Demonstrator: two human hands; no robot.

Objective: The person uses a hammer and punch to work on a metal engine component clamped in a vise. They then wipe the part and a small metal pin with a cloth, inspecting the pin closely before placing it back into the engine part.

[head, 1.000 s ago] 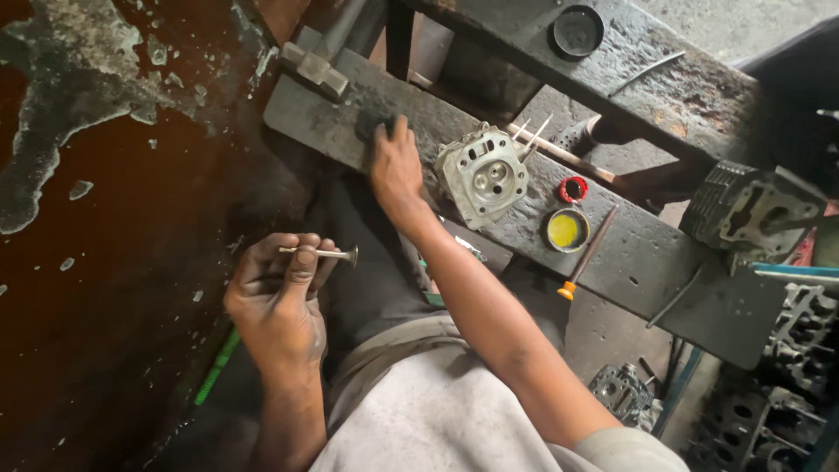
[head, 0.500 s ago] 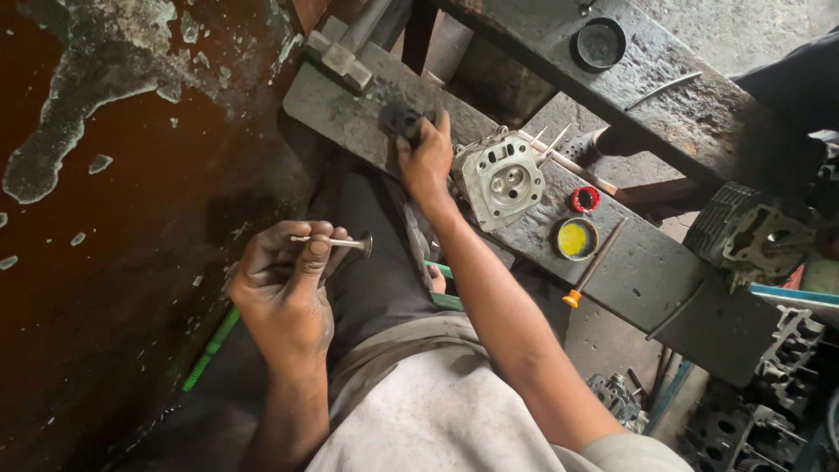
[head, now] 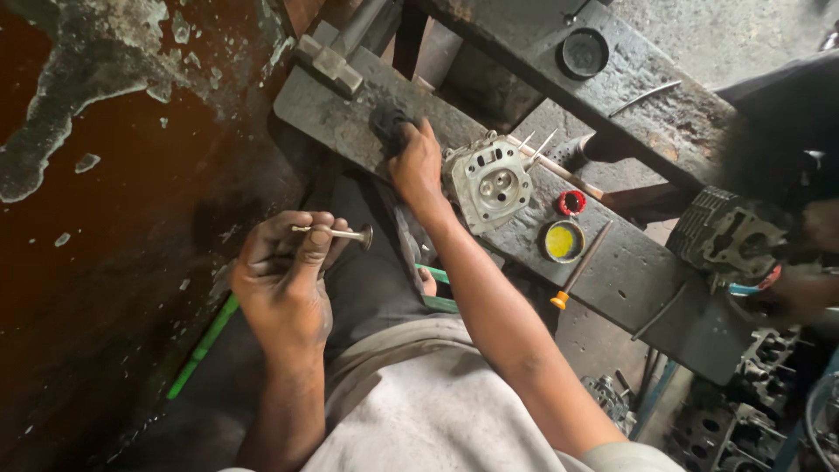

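Steel engine valve (head: 336,232) is pinched crosswise in the left hand (head: 284,284), fingers curled tight over the stem, thumb closing the grip; the round valve head projects clear past the fingertips on the side toward the other arm. Below and outward of this grip a green rod (head: 203,344) lies on the stained dark floor (head: 96,218).

Beyond the left grip, up and across, the right hand (head: 418,166) reaches over the lap to the grimy plank bench (head: 350,122); its fingers are closed onto a dark wad of cloth (head: 390,126), pressed to the bench top; how firmly it is clasped cannot be told.

Just beside that hand, on the far side from the valve, stands an aluminium cylinder head (head: 489,181), ports upward; two thin pale rods (head: 533,144) lie touching its far edge. Further along the bench from the grip: a small red cap (head: 571,203); a round tin of yellow paste (head: 564,241), lid off; an orange-handled screwdriver (head: 578,267) lying slantwise beside the tin.

At the extreme edge another person's hand (head: 786,293) holds a finned engine cylinder (head: 730,236), well apart from both grips.
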